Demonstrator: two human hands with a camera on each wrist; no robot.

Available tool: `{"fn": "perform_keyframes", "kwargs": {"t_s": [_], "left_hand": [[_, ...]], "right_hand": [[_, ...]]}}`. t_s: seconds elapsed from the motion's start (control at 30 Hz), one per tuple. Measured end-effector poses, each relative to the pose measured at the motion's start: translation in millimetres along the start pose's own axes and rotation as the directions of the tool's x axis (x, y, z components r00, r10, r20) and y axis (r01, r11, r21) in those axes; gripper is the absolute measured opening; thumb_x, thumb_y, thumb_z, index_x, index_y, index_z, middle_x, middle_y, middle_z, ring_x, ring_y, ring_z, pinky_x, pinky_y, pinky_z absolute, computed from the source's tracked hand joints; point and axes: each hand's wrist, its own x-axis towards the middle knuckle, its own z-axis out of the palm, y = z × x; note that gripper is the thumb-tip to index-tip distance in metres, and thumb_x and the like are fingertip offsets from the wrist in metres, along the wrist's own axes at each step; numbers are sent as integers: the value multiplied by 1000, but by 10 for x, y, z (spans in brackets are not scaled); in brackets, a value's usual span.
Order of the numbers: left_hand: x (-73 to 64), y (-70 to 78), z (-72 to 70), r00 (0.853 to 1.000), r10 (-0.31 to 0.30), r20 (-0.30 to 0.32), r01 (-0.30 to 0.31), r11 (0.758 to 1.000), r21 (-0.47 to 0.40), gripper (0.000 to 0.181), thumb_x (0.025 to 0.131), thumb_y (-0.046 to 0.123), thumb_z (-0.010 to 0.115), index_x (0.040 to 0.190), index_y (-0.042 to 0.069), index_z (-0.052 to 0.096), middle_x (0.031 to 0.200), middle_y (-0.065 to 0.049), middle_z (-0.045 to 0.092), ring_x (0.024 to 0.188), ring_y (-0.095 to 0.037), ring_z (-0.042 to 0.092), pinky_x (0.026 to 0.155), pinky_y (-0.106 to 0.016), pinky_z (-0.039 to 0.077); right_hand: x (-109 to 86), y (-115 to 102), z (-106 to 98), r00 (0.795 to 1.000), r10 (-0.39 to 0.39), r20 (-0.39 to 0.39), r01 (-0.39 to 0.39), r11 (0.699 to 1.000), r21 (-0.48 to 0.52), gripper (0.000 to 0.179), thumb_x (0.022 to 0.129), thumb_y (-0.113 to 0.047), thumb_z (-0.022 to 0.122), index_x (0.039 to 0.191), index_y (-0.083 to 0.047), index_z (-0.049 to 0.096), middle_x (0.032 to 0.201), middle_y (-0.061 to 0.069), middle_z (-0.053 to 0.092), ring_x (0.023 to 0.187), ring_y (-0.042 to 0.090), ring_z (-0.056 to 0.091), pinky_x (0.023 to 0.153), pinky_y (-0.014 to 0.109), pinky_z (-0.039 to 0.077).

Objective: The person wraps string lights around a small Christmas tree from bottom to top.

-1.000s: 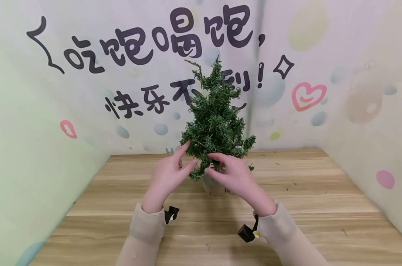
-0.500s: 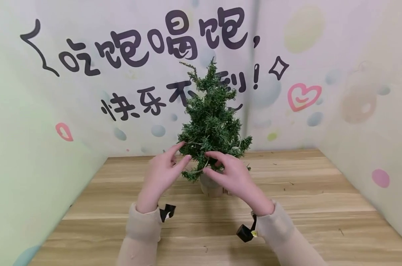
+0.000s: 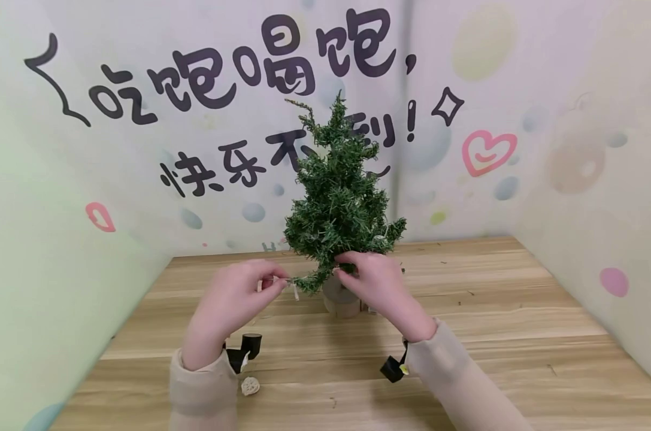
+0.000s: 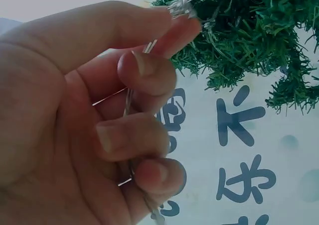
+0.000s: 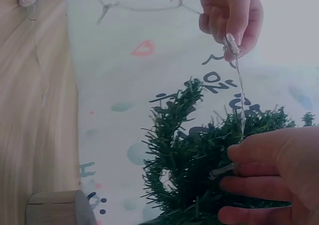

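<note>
The light string (image 5: pixel 242 105) is running nearly straight between both hands, beside the lower part of the green tree (image 3: pixel 338 191). It is probably going to handle as light, limp and fragile, so pinching the wire beside a bulb is looking safest. Thin and silvery, it is carrying small clear bulbs (image 5: pixel 232 43). The left hand (image 3: pixel 236 296) is pinching it near one bulb; the right hand (image 3: pixel 376 284) is pinching the wire.

Tree (image 3: pixel 336 197) is blocking centre; wire (image 5: pixel 242 95) is spanning left grip (image 3: pixel 230 296) to right grip (image 3: pixel 381 284), barring that gap; surface (image 3: pixel 314 365) between sleeves (image 3: pixel 460 371) is leaving passing room.
</note>
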Motion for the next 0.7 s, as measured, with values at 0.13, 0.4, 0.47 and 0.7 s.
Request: {"fn": "perform_keyframes", "kwargs": {"t_s": [0.13, 0.4, 0.47, 0.7], "left_hand": [[18, 17, 19, 1000, 21, 22, -21, 1000, -4, 10, 92, 17, 65, 94, 14, 74, 74, 13, 58, 61, -6, 48, 59, -28, 42], [58, 73, 66, 1000, 17, -25, -16, 999, 29, 10, 93, 19, 65, 93, 17, 74, 61, 13, 48, 51, -6, 39, 53, -28, 38], [64, 99, 79, 998, 23, -62, -21, 999, 43, 10, 93, 20, 65, 94, 17, 74, 62, 14, 47, 51, -5, 38, 52, -28, 36], [37, 229, 136, 973, 107, -204, -105, 994, 18, 7, 91, 18, 68, 93, 17, 74, 73, 13, 56, 55, -3, 43, 52, -24, 38]], "right_hand": [[5, 44, 74, 998, 19, 61, -20, 1000, 7, 17, 87, -26, 71, 99, -14, 76, 82, -3, 72, 58, 6, 59, 49, 23, 44], [15, 76, -4, 977, 33, 210, -58, 992, 112, 33, 87, -33, 71, 111, -10, 71, 83, -2, 69, 61, 5, 55, 55, 26, 45], [10, 69, -80, 970, 17, 244, -61, 984, 170, 37, 88, -33, 71, 117, -10, 69, 88, -2, 69, 65, 4, 56, 58, 26, 46], [-102, -11, -395, 985, -63, 160, 3, 938, 348, 29, 90, -21, 70, 116, -9, 69, 108, 1, 69, 87, 13, 64, 73, 33, 52]]}}
